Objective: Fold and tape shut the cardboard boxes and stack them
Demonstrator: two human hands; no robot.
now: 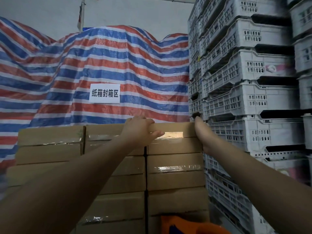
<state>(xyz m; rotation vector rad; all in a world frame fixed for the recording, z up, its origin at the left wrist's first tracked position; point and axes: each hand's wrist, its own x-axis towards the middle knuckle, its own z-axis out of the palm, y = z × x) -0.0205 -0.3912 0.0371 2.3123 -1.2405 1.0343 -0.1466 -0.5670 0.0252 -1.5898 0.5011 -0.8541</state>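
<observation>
Head view: placing a sealed box on the stack. The left hand (141, 130) hooks its fingers over the top far edge of the top box (172, 137), thumb laid along the taped front face, so this grip is curled round the box edge. The right hand (201, 132) lies flat against the box's right end, fingers straight and pressed together; it pushes rather than clasps. The top box sits at the right of the uppermost row of the cardboard stack (175, 171), just beside a neighbouring box (104, 141) on its left and close to the grey plastic crates (244, 98) on its right. Clear tape (170, 135) runs along its front seam.

Risks, as judged from this arrangement. The right hand occupies the narrow gap between box and crates; a sideways push could trap the fingers or scrape them on the perforated crate walls. The box is steadied at one edge and one end only, so releasing before it sits square on the box below may leave it overhanging and liable to tip forward. The column beneath shows slight offsets between layers; added weight off-centre could lean the stack. Whether the box is fully seated cannot be told, since its underside is hidden. A striped tarpaulin (101, 65) with a white sign (104, 93) hangs behind, well apart from the hands.
</observation>
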